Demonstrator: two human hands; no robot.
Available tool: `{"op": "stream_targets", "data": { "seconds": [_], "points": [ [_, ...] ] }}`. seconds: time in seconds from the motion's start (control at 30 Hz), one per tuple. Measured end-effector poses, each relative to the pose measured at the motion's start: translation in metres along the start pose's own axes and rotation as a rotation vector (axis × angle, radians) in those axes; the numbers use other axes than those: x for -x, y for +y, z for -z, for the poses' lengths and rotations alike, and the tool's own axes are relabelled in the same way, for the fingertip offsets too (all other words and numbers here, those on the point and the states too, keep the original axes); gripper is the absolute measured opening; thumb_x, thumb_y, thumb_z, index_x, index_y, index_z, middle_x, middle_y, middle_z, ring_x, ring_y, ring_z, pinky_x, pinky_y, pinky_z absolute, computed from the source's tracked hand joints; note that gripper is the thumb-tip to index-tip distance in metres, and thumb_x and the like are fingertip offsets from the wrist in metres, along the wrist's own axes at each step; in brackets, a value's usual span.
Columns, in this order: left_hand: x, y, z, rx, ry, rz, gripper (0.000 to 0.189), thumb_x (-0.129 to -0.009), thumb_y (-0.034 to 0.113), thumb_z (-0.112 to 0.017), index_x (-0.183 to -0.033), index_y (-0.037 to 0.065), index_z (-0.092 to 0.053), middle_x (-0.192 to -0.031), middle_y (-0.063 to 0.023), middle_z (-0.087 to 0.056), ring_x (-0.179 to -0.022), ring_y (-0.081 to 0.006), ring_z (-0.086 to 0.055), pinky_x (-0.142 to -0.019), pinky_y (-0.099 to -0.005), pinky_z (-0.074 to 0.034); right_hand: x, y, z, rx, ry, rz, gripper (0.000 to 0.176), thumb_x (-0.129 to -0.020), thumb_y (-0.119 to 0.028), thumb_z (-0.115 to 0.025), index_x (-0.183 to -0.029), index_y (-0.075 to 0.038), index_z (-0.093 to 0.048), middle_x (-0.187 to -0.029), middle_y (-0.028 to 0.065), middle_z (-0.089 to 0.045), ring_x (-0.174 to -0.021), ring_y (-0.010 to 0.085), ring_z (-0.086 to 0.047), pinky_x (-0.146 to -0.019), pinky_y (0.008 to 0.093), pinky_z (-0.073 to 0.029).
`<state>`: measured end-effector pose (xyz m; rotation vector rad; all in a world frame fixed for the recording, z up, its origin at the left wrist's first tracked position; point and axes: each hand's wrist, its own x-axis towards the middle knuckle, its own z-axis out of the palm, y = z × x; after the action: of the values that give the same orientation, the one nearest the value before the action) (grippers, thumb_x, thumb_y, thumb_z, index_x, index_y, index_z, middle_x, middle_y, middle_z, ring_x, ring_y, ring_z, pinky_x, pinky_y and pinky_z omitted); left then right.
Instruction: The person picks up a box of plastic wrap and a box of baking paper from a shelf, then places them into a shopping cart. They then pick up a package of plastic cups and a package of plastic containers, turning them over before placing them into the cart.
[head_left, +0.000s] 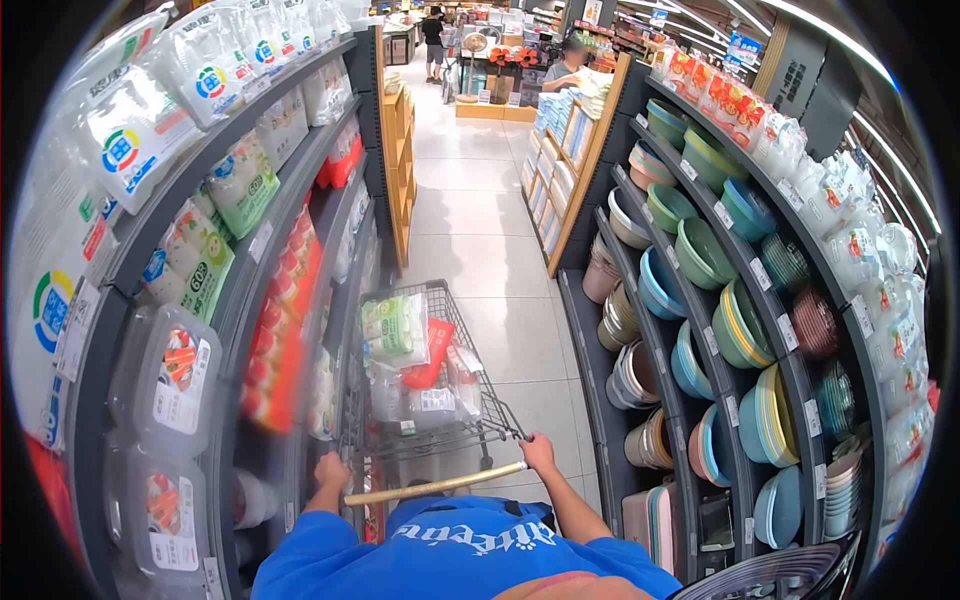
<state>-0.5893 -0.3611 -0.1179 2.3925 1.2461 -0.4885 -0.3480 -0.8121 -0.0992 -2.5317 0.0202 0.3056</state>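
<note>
Head view: right hand (541, 453), lower centre of frame, fingers curled round the rear corner of a cart (505, 412), at the right end of its yellowish handle (440, 484). Left hand (331, 470), a little further left, closed at the opposite rear corner, by the handle's other end; fingertips hidden. Handle slants, its right end higher in frame.

Cart, dark wire, sits at centre, just above the hands. Load: a green-and-white pack (393, 330) upper left in the basket; a red pack (430, 355) beside it; clear packs (437, 402) below these, one with a white label.

Blue shirt (470, 550) with white lettering, bottom centre. Left side of frame: shelves with clear boxes (180, 385) low down, blurred red packs (275, 365) further in, clear bags (130, 145) along the top. Right side: shelves of nested basins (707, 253), mostly green and blue; bins (632, 375) on their left. Pale tiled floor (480, 260) runs up the middle between wooden racks (398, 170). Top centre: one person (433, 45) standing, another (567, 72) behind the right-hand rack.
</note>
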Motion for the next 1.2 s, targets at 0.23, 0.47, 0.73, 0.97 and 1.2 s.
{"op": "stream_targets", "data": {
  "seconds": [0.23, 0.47, 0.73, 0.97, 1.2],
  "points": [
    [-0.042, 0.012, 0.001, -0.033, -0.002, -0.032, 0.052, -0.067, 0.032, -0.09, -0.107, 0.006, -0.068, -0.112, -0.0185, -0.07, -0.108, -0.0367, -0.066, -0.088, -0.046, -0.055, -0.025, -0.026, -0.001, 0.031, 0.176, 0.087, 0.025, -0.077, -0.023, -0.074, -0.082, 0.001, -0.064, -0.08, 0.0202, -0.066, -0.078, 0.037, -0.065, -0.071, 0.0466, -0.051],
    [-0.071, 0.041, 0.022, -0.01, -0.032, -0.025, 0.054, -0.068, 0.033, -0.09, -0.108, 0.006, -0.067, -0.111, -0.0167, -0.07, -0.109, -0.0354, -0.066, -0.089, -0.0468, -0.054, -0.07, -0.038, 0.0, 0.05, 0.138, 0.084, 0.028, -0.081, -0.026, -0.072, -0.082, 0.001, -0.066, -0.084, 0.0202, -0.068, -0.079, 0.0376, -0.066, -0.073, 0.0474, -0.052],
    [-0.112, 0.071, 0.039, 0.018, -0.071, -0.062, 0.053, -0.069, 0.03, -0.089, -0.109, 0.007, -0.065, -0.112, -0.0168, -0.069, -0.109, -0.036, -0.065, -0.088, -0.0469, -0.054, -0.122, -0.091, 0.016, 0.314, 0.045, -0.039, 0.03, -0.082, -0.032, -0.072, -0.093, -0.004, -0.07, -0.089, 0.02, -0.071, -0.088, 0.0388, -0.069, -0.078, 0.0485, -0.055],
    [-0.16, 0.106, 0.063, 0.073, -0.076, -0.048, 0.054, -0.068, 0.031, -0.089, -0.108, 0.006, -0.064, -0.109, -0.0177, -0.07, -0.107, -0.0377, -0.066, -0.087, -0.0477, -0.054, -0.181, -0.111, 0.015, 0.188, 0.096, 0.01, 0.027, -0.08, -0.028, -0.073, -0.086, -0.002, -0.068, -0.084, 0.02, -0.07, -0.082, 0.038, -0.069, -0.074, 0.0475, -0.054],
    [-0.207, 0.142, 0.088, 0.1, -0.082, -0.061, 0.056, -0.068, 0.031, -0.09, -0.111, 0.007, -0.065, -0.113, -0.0171, -0.069, -0.109, -0.0367, -0.065, -0.088, -0.047, -0.053, -0.223, -0.142, 0.012, 0.095, 0.2, 0.012, 0.024, -0.083, -0.024, -0.071, -0.087, -0.001, -0.066, -0.084, 0.0196, -0.069, -0.083, 0.0381, -0.067, -0.073, 0.0476, -0.052]
  ]
}}
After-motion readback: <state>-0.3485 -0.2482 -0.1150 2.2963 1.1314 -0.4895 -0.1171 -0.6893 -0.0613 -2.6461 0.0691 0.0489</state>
